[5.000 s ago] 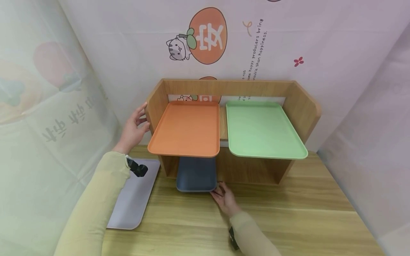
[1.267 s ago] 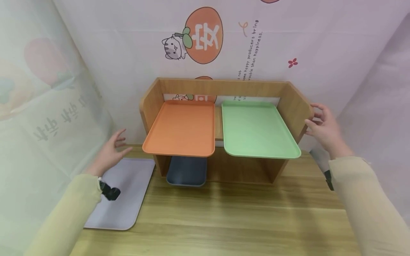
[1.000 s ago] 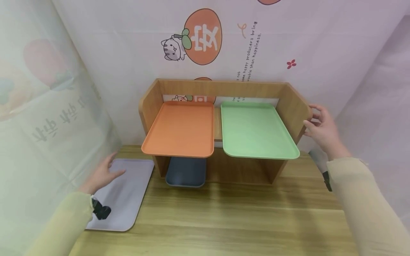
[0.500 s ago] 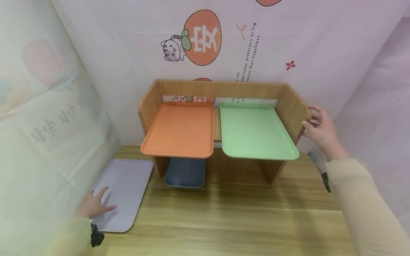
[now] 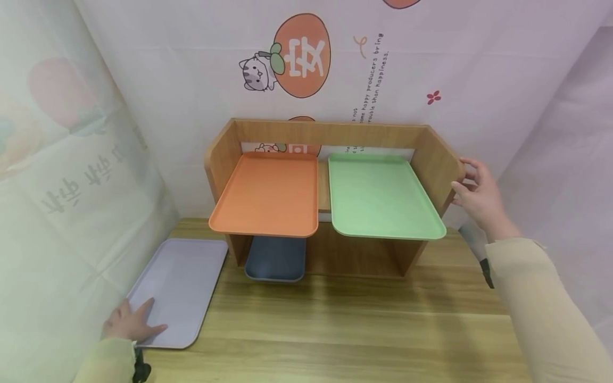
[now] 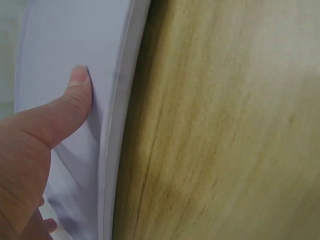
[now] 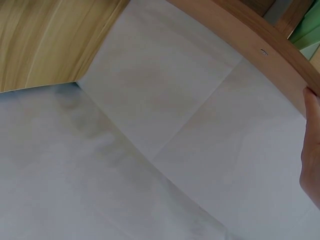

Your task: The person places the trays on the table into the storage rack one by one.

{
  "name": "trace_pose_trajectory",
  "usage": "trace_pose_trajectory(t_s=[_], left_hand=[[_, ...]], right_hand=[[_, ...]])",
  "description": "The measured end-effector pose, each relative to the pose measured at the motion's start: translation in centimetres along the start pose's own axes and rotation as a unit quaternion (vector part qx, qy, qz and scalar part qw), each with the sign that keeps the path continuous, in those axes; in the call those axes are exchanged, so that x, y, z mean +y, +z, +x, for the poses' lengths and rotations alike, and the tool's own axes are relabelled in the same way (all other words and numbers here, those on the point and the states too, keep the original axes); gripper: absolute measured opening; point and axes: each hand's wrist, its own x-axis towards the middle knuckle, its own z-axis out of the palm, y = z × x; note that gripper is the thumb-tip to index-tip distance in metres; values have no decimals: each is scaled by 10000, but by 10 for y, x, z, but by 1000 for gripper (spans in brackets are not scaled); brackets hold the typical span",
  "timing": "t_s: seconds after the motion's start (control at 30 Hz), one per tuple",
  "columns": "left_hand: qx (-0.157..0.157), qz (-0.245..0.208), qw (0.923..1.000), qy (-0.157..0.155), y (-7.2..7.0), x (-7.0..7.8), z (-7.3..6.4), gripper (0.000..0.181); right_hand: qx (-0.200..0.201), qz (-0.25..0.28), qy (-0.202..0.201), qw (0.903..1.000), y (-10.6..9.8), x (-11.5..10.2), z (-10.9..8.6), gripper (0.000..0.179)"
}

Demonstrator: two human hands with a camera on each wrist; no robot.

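Observation:
My left hand (image 5: 128, 322) is at the near left corner of a lavender tray (image 5: 187, 282) lying on the table. Its thumb and forefinger are spread over the tray; in the left wrist view the thumb (image 6: 75, 97) lies over the tray's surface. On the other side, my right hand (image 5: 481, 198) grips the front edge of the right side panel of a wooden two-tier shelf (image 5: 440, 165). An orange tray (image 5: 268, 194) and a green tray (image 5: 383, 197) sit side by side on its upper level. Below, a dark blue tray (image 5: 276, 259) sticks out a little.
The shelf stands at the back of a wood-grain table (image 5: 354, 330). A printed white cloth (image 5: 373, 69) hangs behind it, and pale cloth (image 5: 72, 175) closes off the left side. The lower level's right part is visible beside the blue tray.
My left hand has left the shelf's left panel and come down to the lavender tray's near corner. My right hand went from the blue tray to the right panel and stays there.

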Motion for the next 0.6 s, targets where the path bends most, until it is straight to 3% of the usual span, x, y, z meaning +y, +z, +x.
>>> trace_pose_trajectory(t_s=[0.17,0.37,0.6], left_hand=[[-193,25,9996,-207,-1,1,1,110],[-408,39,9990,-187,-4,7,-1,112],[-246,220,9995,-22,-8,15,-6,107]], right_hand=[[24,22,-52,10000,-1,-2,0,59],[59,65,-66,9999,0,-1,-1,59],[69,72,-30,9999,2,1,0,59]])
